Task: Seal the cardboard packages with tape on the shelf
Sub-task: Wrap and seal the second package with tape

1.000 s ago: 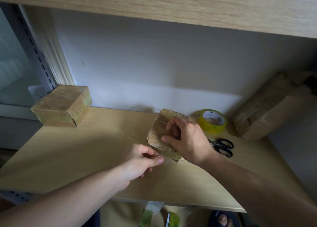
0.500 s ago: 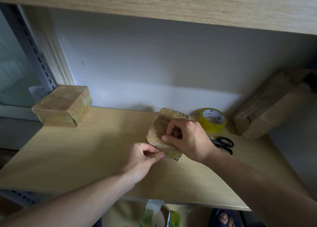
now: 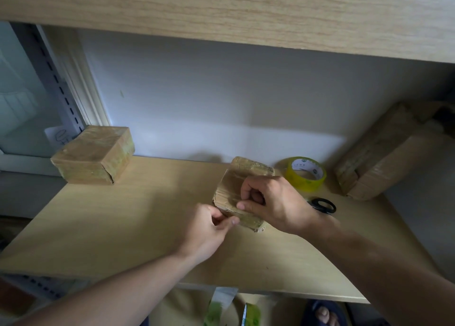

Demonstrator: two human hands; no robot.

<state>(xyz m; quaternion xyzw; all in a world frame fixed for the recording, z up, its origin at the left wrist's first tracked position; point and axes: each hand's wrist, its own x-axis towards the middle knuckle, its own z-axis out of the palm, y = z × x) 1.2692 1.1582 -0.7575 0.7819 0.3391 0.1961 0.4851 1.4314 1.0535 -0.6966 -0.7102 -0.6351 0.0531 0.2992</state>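
Note:
A small taped cardboard package (image 3: 231,188) lies on the wooden shelf (image 3: 123,227), a little right of its middle. My right hand (image 3: 273,202) rests on top of the package, fingers curled and thumb pressed on its near edge. My left hand (image 3: 209,229) touches the package's near left side, thumb and fingers pinched together at the edge; what they pinch is too small to make out. A yellow tape roll (image 3: 306,173) lies flat behind my right hand. Black scissors (image 3: 322,205) lie beside it, partly hidden by my right hand.
A second taped package (image 3: 94,154) stands at the shelf's back left corner. A larger cardboard box (image 3: 379,153) leans at the back right. Another shelf board (image 3: 221,10) hangs low overhead. A sandalled foot and green items show below the front edge.
My left hand has moved up from the shelf surface to the package's near left edge. The right hand has stayed on top, with its fingers curling in slightly.

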